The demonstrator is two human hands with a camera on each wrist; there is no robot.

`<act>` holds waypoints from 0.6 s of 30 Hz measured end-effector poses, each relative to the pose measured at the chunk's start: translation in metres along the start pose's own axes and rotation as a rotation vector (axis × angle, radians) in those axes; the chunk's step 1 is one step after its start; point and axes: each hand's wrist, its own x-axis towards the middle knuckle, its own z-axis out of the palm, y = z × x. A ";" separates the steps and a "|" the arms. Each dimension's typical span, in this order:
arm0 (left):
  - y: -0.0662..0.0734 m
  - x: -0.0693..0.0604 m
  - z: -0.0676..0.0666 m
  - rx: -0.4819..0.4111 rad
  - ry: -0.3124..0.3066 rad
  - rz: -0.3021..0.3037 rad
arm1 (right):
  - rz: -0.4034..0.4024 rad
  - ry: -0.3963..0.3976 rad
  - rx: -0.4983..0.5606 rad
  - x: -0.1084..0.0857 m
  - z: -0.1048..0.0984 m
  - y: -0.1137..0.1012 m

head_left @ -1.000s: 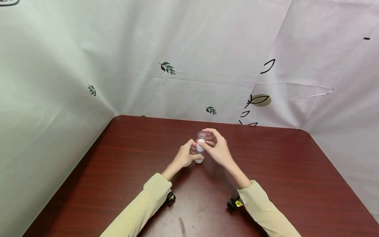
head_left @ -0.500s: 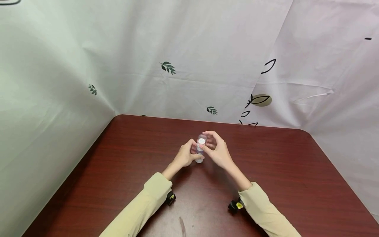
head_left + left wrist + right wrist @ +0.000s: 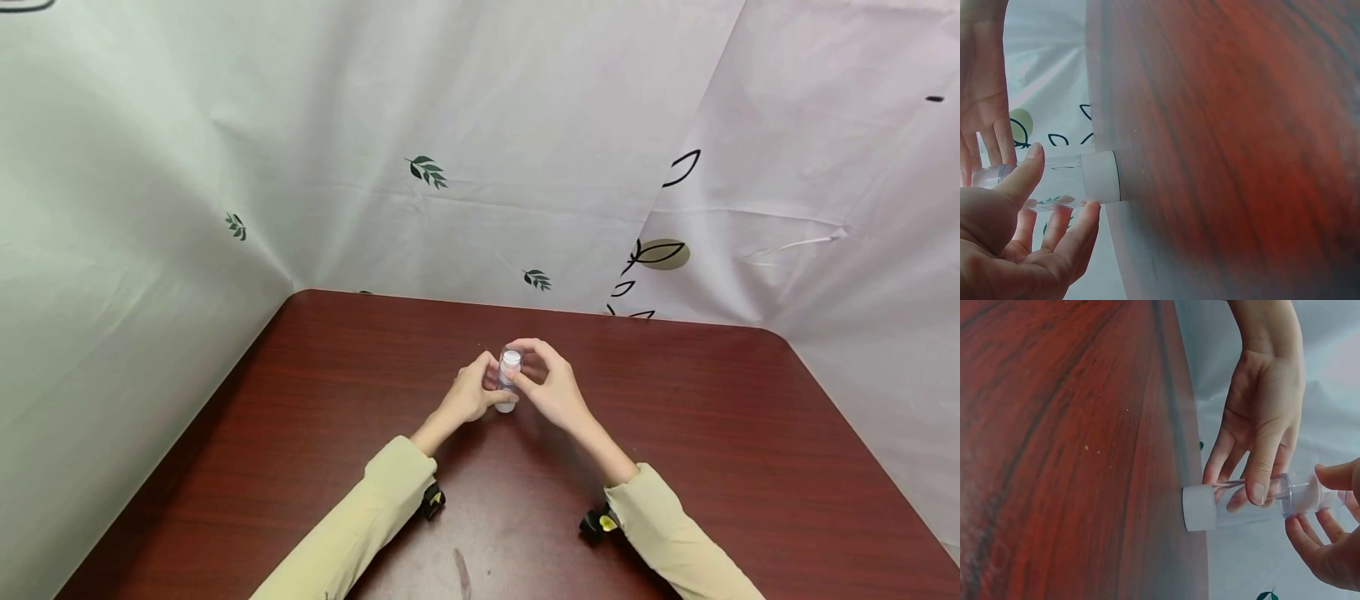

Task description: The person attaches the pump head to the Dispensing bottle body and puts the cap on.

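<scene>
A slim clear bottle (image 3: 1244,515) with a white base (image 3: 1199,508) stands upright on the table in the head view. My left hand (image 3: 470,392) holds its clear body, thumb on the near side and fingers around the far side. Over the bottle's white top sits a clear cap (image 3: 1302,494), which my right hand (image 3: 551,383) grips between thumb and fingers. Both hands also show in the left wrist view, the left hand (image 3: 1029,250) around the body and the right hand (image 3: 982,87) above it. How firmly the cap is seated cannot be told.
The dark red wooden table (image 3: 360,358) has rounded far corners. White cloth walls (image 3: 480,108) with leaf prints rise behind it and at both sides. Black wrist straps (image 3: 592,525) show below the pale sleeves (image 3: 675,533). A smear (image 3: 461,573) marks the near tabletop.
My right hand has moved slightly down, lowering the clear cap over the bottle's white top. The left hand and bottle have stayed in place.
</scene>
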 end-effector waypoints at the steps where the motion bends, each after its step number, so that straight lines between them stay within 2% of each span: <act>1: 0.000 0.000 0.000 -0.003 -0.001 -0.001 | 0.000 0.001 0.001 0.000 0.000 -0.003; 7: 0.000 0.000 0.000 -0.006 -0.004 0.003 | -0.033 0.007 -0.002 -0.003 0.001 -0.023; 14: -0.001 0.000 0.000 0.004 -0.008 0.004 | -0.036 0.006 -0.012 0.000 0.001 -0.001; 18: -0.001 0.000 0.000 0.008 -0.011 0.006 | -0.059 0.008 -0.007 0.000 0.000 0.005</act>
